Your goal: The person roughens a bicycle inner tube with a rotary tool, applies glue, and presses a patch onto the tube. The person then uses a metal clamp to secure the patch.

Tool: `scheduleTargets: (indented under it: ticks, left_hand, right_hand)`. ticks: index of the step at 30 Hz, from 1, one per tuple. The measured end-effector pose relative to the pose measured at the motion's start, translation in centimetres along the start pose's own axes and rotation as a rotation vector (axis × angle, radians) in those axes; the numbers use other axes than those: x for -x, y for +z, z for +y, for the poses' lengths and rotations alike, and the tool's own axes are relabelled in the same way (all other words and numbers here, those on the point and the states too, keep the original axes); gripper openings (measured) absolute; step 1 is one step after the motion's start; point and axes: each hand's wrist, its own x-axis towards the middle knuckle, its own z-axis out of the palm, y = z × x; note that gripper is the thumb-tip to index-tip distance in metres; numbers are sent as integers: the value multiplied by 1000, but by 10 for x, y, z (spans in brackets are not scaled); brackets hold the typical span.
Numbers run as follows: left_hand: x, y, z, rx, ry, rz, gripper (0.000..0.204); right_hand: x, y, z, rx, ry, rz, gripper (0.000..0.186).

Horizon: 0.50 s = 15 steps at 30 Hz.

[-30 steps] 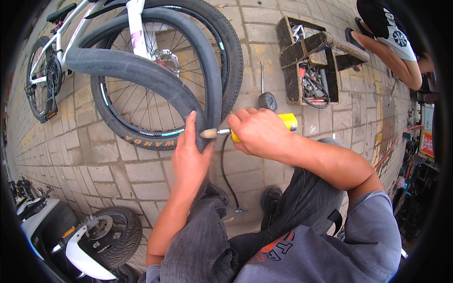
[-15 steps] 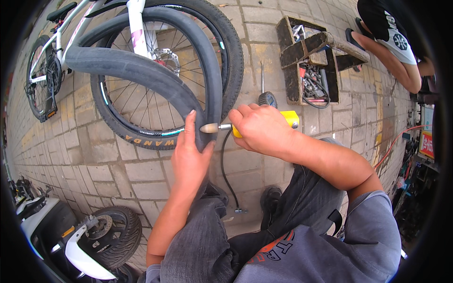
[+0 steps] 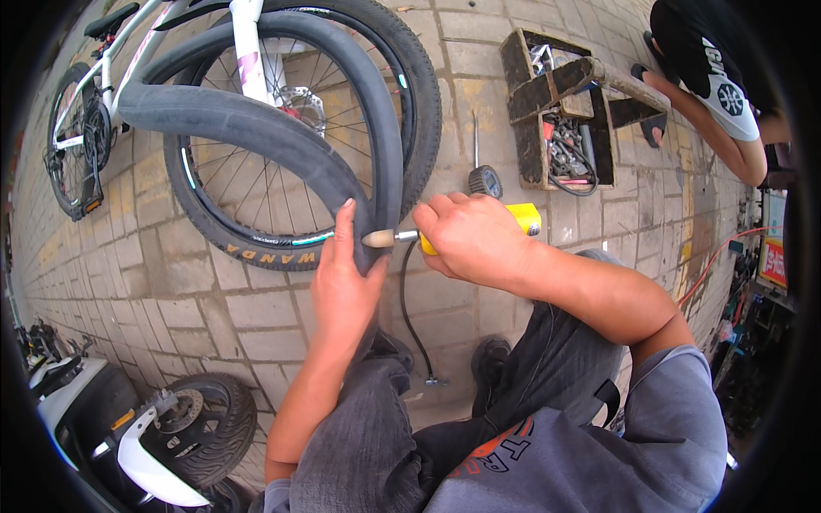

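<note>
A grey-black inflated inner tube (image 3: 248, 124) loops over the bicycle wheel and runs down toward my knees. My left hand (image 3: 346, 278) grips its near end, with the index finger stretched along the tube and the thumb on the other side. In my closed right hand (image 3: 475, 235) is a yellow handheld rotary grinder (image 3: 522, 220), held level. Its tan, cone-shaped grinding bit (image 3: 379, 239) points left and meets the tube's surface between my left finger and thumb. My right fingers hide most of the grinder's body.
The white bicycle's wheel (image 3: 175, 184) lies beyond my hands. A pressure gauge (image 3: 485, 181) and black hose (image 3: 405, 299) rest on the paving. A wooden toolbox (image 3: 534, 175) stands far right, near another person's leg (image 3: 714, 124). A scooter wheel (image 3: 231, 419) is at lower left.
The grinder and my right hand have shifted very slightly, the bit staying at the tube. My left hand holds its place. The other person's leg and foot at the far right have moved.
</note>
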Motion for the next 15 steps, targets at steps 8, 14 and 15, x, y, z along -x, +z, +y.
scheduleTargets:
  ticks: [8, 14, 15]
  left_hand:
    - [-1, 0, -1, -1, 4, 6, 91]
    - [-1, 1, -2, -4, 12, 14, 90]
    - [-1, 1, -3, -9, 13, 14, 90]
  right_hand:
    - [-2, -1, 0, -15, 32, -59, 33]
    - [0, -1, 0, -13, 23, -56, 35]
    - [0, -1, -1, -8, 23, -71, 35]
